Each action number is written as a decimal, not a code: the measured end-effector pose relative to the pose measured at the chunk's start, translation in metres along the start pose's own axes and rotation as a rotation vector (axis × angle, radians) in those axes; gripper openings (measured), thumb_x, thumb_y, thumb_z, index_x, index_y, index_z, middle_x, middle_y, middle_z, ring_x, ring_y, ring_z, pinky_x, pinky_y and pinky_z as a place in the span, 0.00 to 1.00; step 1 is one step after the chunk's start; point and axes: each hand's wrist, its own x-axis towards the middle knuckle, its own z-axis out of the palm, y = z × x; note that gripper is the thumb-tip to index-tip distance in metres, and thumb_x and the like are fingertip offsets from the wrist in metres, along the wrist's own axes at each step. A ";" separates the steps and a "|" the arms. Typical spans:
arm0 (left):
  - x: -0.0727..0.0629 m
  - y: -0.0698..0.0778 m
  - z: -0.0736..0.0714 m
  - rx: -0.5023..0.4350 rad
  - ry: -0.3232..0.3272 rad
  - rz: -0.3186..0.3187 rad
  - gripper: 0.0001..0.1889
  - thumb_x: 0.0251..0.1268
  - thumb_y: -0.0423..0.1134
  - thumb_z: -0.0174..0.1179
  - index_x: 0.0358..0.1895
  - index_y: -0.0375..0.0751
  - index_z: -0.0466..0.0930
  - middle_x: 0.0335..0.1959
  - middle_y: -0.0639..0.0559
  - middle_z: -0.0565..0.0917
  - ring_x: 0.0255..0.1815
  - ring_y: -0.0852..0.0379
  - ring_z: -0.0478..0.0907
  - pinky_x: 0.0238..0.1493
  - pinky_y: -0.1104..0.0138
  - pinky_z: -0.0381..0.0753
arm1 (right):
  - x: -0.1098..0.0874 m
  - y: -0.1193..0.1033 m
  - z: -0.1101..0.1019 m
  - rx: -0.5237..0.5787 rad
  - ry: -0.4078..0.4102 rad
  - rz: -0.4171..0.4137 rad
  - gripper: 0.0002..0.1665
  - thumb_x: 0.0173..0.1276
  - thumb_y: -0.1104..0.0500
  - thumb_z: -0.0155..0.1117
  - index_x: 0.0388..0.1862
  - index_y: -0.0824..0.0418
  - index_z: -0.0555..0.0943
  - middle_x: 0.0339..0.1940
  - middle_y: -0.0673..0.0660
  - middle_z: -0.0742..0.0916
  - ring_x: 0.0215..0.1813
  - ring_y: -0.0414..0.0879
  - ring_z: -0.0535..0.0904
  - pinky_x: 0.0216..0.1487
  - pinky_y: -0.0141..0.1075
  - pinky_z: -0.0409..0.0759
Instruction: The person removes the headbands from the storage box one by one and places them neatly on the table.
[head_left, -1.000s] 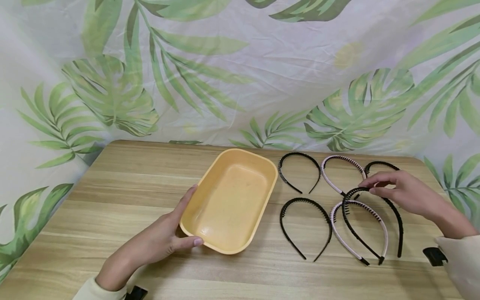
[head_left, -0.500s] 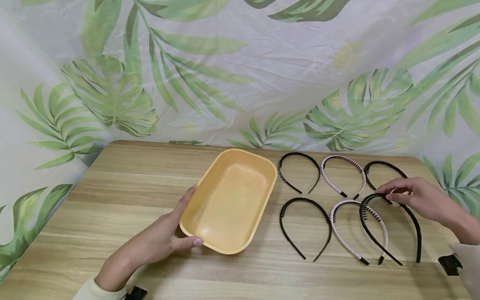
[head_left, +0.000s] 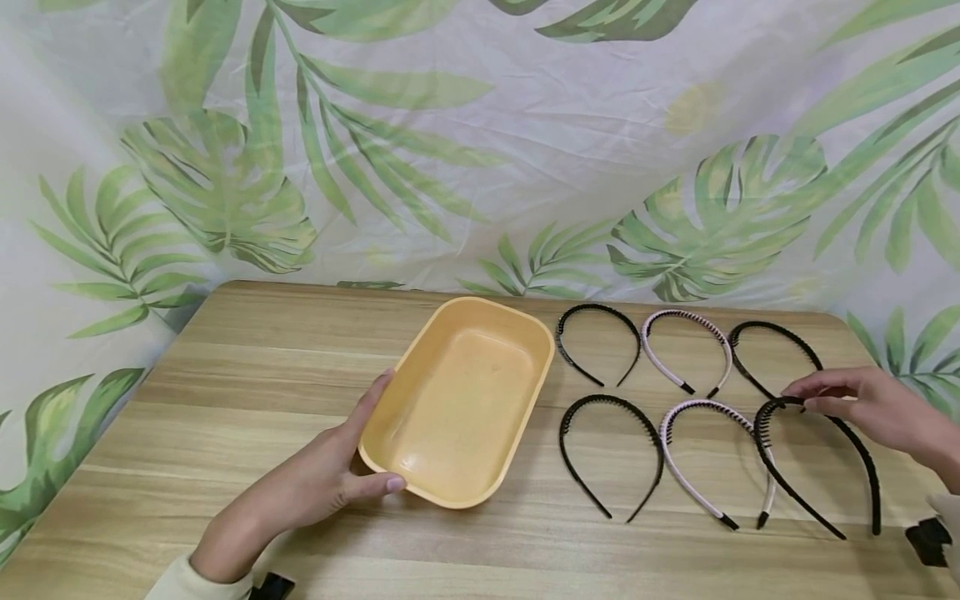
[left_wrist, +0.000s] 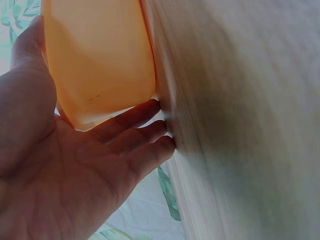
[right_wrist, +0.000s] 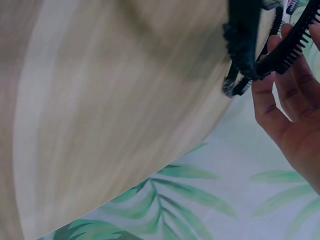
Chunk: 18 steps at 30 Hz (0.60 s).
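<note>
My left hand (head_left: 318,475) holds the near-left corner of a yellow plastic basin (head_left: 546,337), with the thumb at its near rim and the other fingers along its left side. In the left wrist view the fingertips (left_wrist: 167,135) touch the tabletop beside the basin (left_wrist: 100,60). At the right, my right hand (head_left: 873,408) pinches the top of a black toothed headband (head_left: 870,467). Its left leg crosses over the right leg of a pink headband (head_left: 693,492). The right wrist view shows the held headband (right_wrist: 287,52) at the fingertips, partly cut off by the frame edge.
A black headband (head_left: 566,467) lies left of the near pink one. Behind them are another black headband (head_left: 561,346), a second pink headband (head_left: 660,362) and a further black headband (head_left: 780,327). All lie on the wooden table (head_left: 262,375), with a leaf-print cloth (head_left: 555,167) hanging behind.
My right hand has moved right and toward the table's near side, carrying the black headband off most of the near pink one. The left hand and basin have stayed put.
</note>
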 end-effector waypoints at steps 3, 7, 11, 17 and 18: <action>0.000 0.000 0.000 -0.001 -0.002 -0.003 0.61 0.67 0.54 0.71 0.87 0.59 0.28 0.78 0.37 0.69 0.68 0.51 0.78 0.74 0.60 0.70 | -0.003 0.007 -0.001 0.005 0.001 0.006 0.10 0.75 0.70 0.63 0.50 0.68 0.88 0.41 0.31 0.87 0.41 0.19 0.76 0.35 0.29 0.80; 0.000 0.000 0.000 0.001 -0.001 -0.008 0.61 0.67 0.54 0.71 0.87 0.59 0.29 0.78 0.37 0.70 0.67 0.51 0.78 0.73 0.62 0.70 | -0.005 0.015 0.000 0.001 0.012 0.002 0.10 0.73 0.72 0.63 0.49 0.70 0.88 0.39 0.24 0.83 0.40 0.18 0.76 0.34 0.27 0.78; 0.000 0.000 0.000 0.001 0.001 -0.007 0.61 0.66 0.54 0.71 0.87 0.59 0.29 0.78 0.37 0.70 0.67 0.52 0.78 0.73 0.64 0.70 | -0.008 0.020 0.000 -0.018 0.024 0.015 0.09 0.73 0.72 0.64 0.47 0.70 0.88 0.38 0.24 0.83 0.39 0.18 0.75 0.34 0.26 0.77; 0.000 0.000 0.000 -0.005 -0.003 -0.006 0.61 0.67 0.55 0.71 0.87 0.60 0.28 0.81 0.36 0.65 0.69 0.50 0.77 0.73 0.62 0.70 | -0.010 0.025 0.000 -0.023 0.031 0.044 0.09 0.72 0.72 0.65 0.46 0.69 0.89 0.37 0.23 0.81 0.38 0.19 0.75 0.34 0.27 0.78; 0.000 0.000 0.000 -0.008 -0.006 -0.006 0.61 0.67 0.54 0.71 0.87 0.60 0.28 0.81 0.35 0.65 0.69 0.50 0.77 0.73 0.61 0.70 | -0.011 0.026 0.000 -0.021 0.030 0.051 0.09 0.72 0.72 0.65 0.46 0.70 0.89 0.37 0.23 0.81 0.38 0.19 0.74 0.34 0.27 0.78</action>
